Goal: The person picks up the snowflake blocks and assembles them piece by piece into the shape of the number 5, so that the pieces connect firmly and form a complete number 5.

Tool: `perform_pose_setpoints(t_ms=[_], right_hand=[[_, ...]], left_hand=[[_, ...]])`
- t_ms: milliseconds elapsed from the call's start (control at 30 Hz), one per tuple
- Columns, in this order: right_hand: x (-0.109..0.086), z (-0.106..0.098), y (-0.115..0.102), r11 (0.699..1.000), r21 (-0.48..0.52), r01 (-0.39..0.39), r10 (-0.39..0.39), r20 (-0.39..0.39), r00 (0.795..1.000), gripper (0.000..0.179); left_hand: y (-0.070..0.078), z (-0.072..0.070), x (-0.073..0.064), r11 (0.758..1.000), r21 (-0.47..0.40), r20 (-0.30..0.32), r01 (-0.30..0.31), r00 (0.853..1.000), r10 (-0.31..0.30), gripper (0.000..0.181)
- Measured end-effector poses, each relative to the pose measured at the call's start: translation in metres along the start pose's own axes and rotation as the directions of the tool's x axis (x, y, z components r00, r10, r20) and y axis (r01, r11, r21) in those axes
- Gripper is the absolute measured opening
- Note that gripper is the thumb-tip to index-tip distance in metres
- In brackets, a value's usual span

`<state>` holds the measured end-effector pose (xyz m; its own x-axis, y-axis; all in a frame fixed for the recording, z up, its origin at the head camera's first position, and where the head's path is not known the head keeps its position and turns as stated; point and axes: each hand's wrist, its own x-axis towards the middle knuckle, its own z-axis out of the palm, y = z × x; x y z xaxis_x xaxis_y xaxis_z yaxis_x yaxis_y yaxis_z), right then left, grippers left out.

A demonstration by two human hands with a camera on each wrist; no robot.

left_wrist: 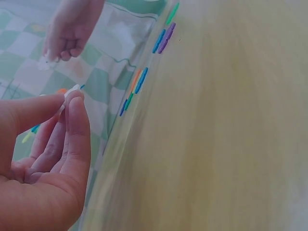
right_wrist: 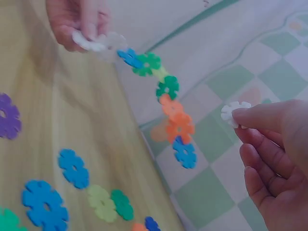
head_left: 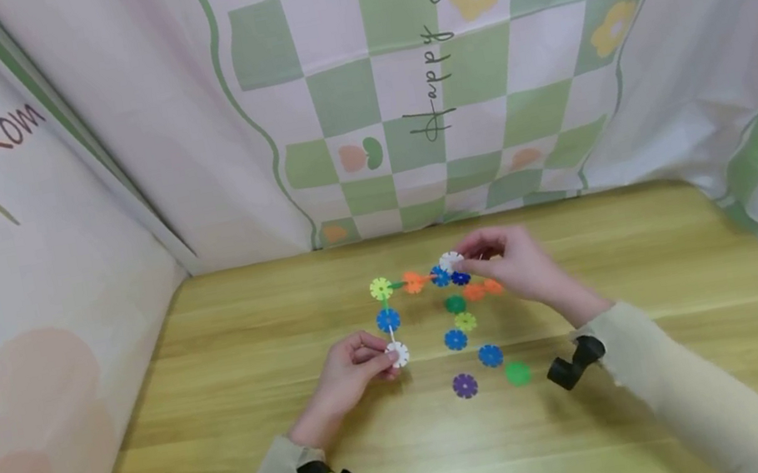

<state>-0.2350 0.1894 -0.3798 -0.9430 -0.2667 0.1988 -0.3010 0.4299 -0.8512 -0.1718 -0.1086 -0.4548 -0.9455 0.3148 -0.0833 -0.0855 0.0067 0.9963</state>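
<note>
Thumb and fingers of my left hand (head_left: 350,373) pinch a white notched disc (head_left: 397,354) at one end of a chain of interlocked plastic snowflake discs. From there the chain runs through a blue disc (head_left: 388,319), a yellow-green disc (head_left: 381,288) and orange discs (right_wrist: 179,127) to a blue end disc (right_wrist: 185,154). It is held up above the table. My right hand (head_left: 517,264) pinches another white snowflake disc (right_wrist: 235,114) between thumb and index finger. In the right wrist view this disc is apart from the chain, beyond its blue end.
Several loose discs lie on the wooden table (head_left: 247,310) below and between the hands: purple (head_left: 465,386), bright green (head_left: 518,373), blue (head_left: 490,355), yellow-green (head_left: 466,322), dark green (head_left: 455,304) and orange (head_left: 493,286). A checked curtain (head_left: 340,100) hangs behind the table's far edge.
</note>
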Motion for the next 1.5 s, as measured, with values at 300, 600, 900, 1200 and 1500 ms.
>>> perform_pose_setpoints(t_ms=[300,600,900,1200,1500], right_hand=[[-0.026,0.038,-0.002,0.997,0.029,0.068,-0.071,0.112,0.991,0.010],[-0.043,0.072,0.010,0.992,0.084,0.097,-0.111,0.183,0.977,0.008],[-0.052,0.082,-0.007,0.986,0.111,0.122,-0.138,0.146,0.980,0.011],[-0.050,0.093,0.016,0.984,0.121,0.134,-0.144,0.082,0.986,0.009],[-0.048,0.097,0.010,0.982,0.122,0.144,-0.153,0.070,0.986,0.010]], left_hand=[[0.002,0.001,0.000,1.000,-0.014,0.001,0.005,1.000,-0.005,0.012],[0.000,0.002,0.001,1.000,-0.027,0.008,-0.014,1.000,0.015,0.013],[0.001,0.002,0.000,1.000,-0.026,0.009,-0.002,1.000,0.003,0.013],[0.000,0.006,0.000,1.000,-0.015,0.006,-0.017,1.000,0.017,0.013],[0.000,0.007,-0.001,0.999,-0.030,-0.016,-0.019,1.000,0.018,0.014]])
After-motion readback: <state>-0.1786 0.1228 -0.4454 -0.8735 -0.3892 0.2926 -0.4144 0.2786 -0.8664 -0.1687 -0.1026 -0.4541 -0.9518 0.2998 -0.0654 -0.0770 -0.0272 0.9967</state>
